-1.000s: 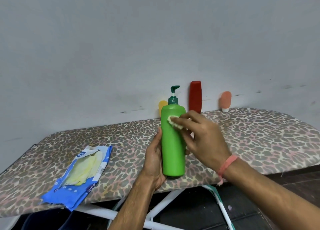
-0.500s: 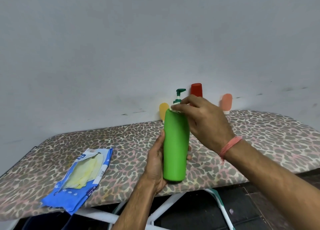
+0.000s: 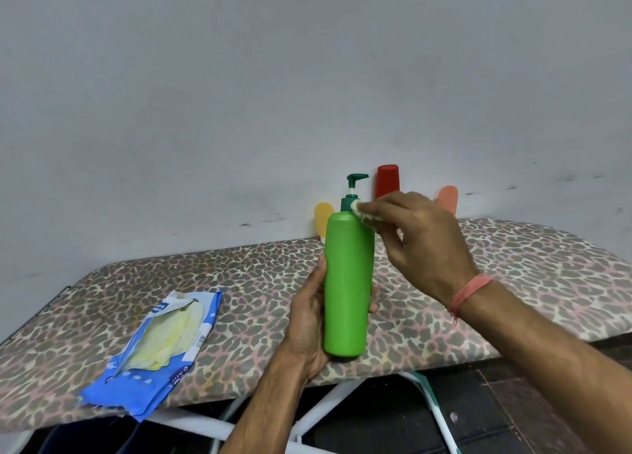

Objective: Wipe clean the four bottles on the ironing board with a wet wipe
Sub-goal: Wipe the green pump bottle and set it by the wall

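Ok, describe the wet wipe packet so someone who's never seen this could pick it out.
Start at the leopard-print ironing board against the grey wall. On its left part, near the front edge, lies the wet wipe packet. It is flat, blue and torn open, showing pale yellow wipes, unlike the upright bottles.

arms: bare, no sleeves | right wrist: pinkish-red thread band [image 3: 470,293], loose end hanging | hands: bare

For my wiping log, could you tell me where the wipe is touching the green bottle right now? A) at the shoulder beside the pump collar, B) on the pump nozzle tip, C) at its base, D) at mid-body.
A: the right hand presses the wipe against the green bottle at its shoulder, beside the pump collar.
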